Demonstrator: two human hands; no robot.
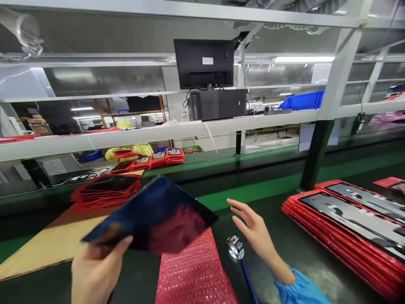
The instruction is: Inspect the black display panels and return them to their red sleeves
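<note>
My left hand (pixel 98 268) grips a flat, dark, glossy panel (pixel 152 211) by its near left corner, thumb on top. The panel is tilted in the air, and its surface mirrors something red. Below and partly behind it lies a red bubble-wrap sheet or bag (pixel 196 270); the panel hides its far end. My right hand (pixel 251 228) is raised to the right of the panel, fingers apart, with nothing in it. Beneath the right hand, a small shiny metal object (pixel 236 247) rests on the dark bench (pixel 221 223), next to a blue cord (pixel 249 280).
Stacked red bubble bags with grey panels (pixel 341 228) stand at the right. At the left, another red stack (pixel 107 190) sits on a wooden board (pixel 47 240). Across the bench, a person in yellow (pixel 142 150) works behind more stacks (pixel 166 157). A shelf rail (pixel 152 133) crosses ahead.
</note>
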